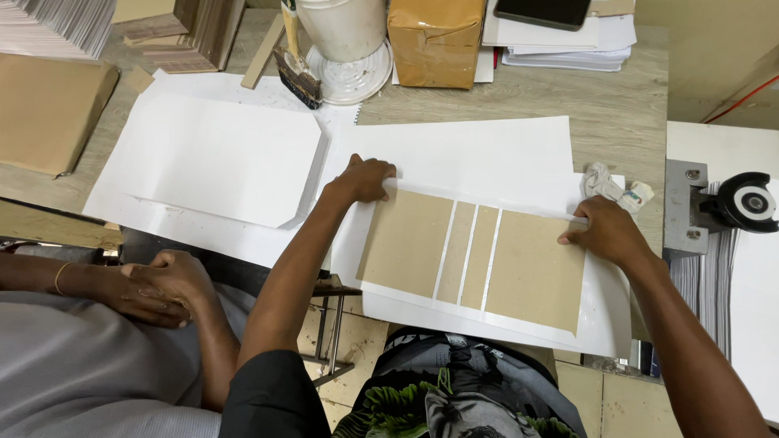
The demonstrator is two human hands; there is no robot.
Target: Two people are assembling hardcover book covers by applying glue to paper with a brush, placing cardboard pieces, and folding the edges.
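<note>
Both hands — left (365,180), right (604,231) (fingers flat) — press the white sheet (479,158).

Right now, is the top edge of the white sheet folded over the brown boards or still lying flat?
Folded over. The white sheet's top margin forms a strip overlapping the brown boards, pressed down by the left hand and the right hand.

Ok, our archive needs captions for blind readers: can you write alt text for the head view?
Left hand and right hand press the far corners of a white sheet carrying four brown board pieces side by side, on a wooden table. At left, a seated person's clasped hands rest idle.
</note>
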